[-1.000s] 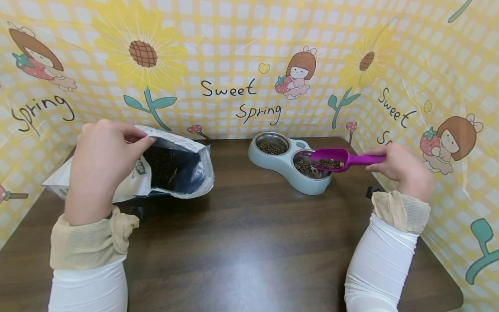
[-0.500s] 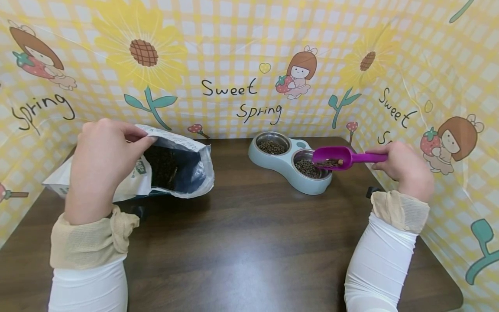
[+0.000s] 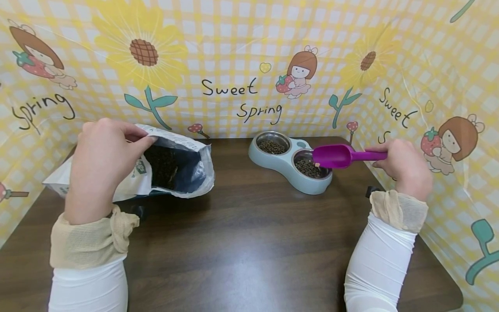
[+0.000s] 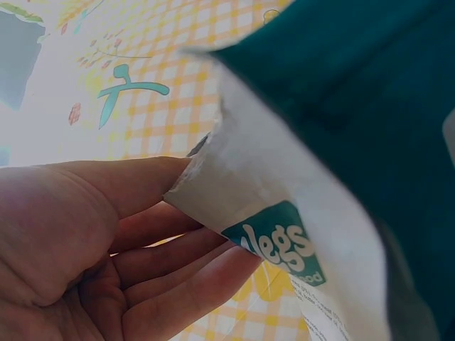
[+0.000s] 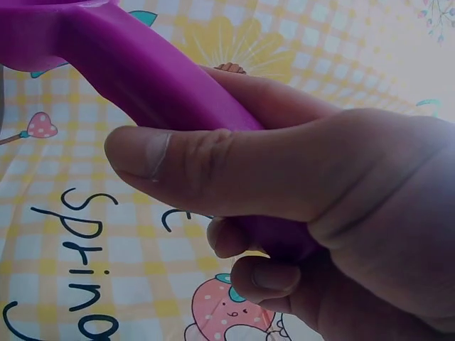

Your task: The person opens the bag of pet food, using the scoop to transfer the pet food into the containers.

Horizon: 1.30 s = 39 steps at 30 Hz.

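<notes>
My left hand [image 3: 105, 169] pinches the top edge of an open pet food bag [image 3: 200, 173] between thumb and fingers. The bag lies with its mouth toward the right, and dark kibble [image 3: 160, 167] shows inside its silvery lining. By its handle, my right hand [image 3: 405, 167] grips a purple scoop [image 3: 333, 156]. The scoop is tipped over the right bowl of a light blue double feeder [image 3: 274, 169], its inside turned mostly out of sight. A pale piece sits at its lower lip. Brown kibble [image 3: 308, 169] lies in that bowl, and more kibble [image 3: 271, 147] in the left bowl.
The feeder stands near the back edge of a dark wooden table [image 3: 241, 242]. A yellow checked cloth [image 3: 234, 56] with printed flowers and figures hangs along the back and sides.
The scoop has rolled over on its side, and the kibble seen in it earlier is no longer visible there. My left hand and the bag have stayed in place.
</notes>
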### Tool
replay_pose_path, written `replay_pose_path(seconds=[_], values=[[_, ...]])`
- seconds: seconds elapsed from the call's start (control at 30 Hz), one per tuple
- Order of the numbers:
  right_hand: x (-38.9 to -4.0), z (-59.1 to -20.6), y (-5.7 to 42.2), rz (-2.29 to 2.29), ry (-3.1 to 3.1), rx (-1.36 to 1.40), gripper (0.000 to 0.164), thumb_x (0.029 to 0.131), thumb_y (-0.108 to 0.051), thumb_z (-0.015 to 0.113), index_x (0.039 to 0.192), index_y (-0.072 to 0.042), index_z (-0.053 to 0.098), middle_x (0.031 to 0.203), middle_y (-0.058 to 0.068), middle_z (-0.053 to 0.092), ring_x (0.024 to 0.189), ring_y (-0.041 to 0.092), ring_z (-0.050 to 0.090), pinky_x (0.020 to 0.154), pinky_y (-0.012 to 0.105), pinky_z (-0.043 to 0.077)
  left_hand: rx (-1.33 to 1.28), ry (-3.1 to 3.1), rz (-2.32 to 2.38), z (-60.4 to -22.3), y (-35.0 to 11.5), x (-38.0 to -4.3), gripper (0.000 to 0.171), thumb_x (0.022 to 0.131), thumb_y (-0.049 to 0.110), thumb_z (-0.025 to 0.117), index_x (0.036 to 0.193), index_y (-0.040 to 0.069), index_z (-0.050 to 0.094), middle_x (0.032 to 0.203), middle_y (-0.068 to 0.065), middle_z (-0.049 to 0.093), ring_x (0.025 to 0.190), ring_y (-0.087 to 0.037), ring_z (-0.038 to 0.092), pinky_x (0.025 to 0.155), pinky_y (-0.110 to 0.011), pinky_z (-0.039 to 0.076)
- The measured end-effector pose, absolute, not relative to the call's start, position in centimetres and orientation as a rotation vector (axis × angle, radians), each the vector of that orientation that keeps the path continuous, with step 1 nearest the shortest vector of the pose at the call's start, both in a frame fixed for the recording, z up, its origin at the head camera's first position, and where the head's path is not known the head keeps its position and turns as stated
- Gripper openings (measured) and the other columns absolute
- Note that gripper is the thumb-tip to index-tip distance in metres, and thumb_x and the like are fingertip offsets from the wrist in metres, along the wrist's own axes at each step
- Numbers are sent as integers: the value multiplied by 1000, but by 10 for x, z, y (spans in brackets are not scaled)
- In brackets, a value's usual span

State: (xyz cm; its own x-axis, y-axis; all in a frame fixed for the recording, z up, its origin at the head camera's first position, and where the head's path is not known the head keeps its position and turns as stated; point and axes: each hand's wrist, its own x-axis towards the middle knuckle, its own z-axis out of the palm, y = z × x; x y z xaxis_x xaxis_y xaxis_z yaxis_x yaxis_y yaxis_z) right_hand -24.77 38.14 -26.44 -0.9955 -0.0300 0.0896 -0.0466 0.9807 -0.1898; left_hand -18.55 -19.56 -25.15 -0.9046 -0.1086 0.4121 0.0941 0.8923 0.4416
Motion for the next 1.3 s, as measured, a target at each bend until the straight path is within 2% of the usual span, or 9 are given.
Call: replay_pose_path(seconds=[0.33,0.47,0.77,0.9,1.0,1.3], values=[[-246,-264,381,292,-3022,41,41,94,-4,80,134,-9,76,120,36,74,76,32,61,54,35,42,18,-2631,-643,-252,-195,-186,30,101,29,77,110,2,85,104,-24,83,92,-46,73,65,-35,45],[-246,-264,382,298,-3026,46,40,95,-7,81,134,-9,76,119,34,75,78,33,62,56,35,42,16,-2628,-642,-251,-195,-186,30,101,28,77,110,2,85,103,-24,83,92,-46,73,64,-35,44],[-249,-262,382,300,-3073,103,39,97,-16,80,134,-5,76,118,32,76,86,33,63,64,33,43,2,-2619,-643,-252,-196,-185,29,101,28,76,109,2,86,102,-23,83,92,-46,73,69,-45,48],[-249,-261,382,324,-3099,118,39,99,-19,78,133,0,75,102,25,76,79,28,58,63,33,42,3,-2621,-644,-252,-195,-185,29,101,28,76,109,1,86,102,-24,83,91,-46,74,68,-41,47],[-250,-261,382,360,-3125,133,40,100,-21,77,134,1,74,93,17,73,76,23,54,62,32,41,5,-2625,-646,-252,-195,-185,29,101,28,76,110,1,85,103,-24,83,92,-46,73,70,-43,47],[-253,-262,383,377,-3163,190,41,105,-27,73,136,0,73,91,14,66,78,22,53,67,33,41,6,-2628,-647,-252,-195,-185,30,102,28,75,110,1,85,105,-24,83,94,-48,72,77,-55,49]])
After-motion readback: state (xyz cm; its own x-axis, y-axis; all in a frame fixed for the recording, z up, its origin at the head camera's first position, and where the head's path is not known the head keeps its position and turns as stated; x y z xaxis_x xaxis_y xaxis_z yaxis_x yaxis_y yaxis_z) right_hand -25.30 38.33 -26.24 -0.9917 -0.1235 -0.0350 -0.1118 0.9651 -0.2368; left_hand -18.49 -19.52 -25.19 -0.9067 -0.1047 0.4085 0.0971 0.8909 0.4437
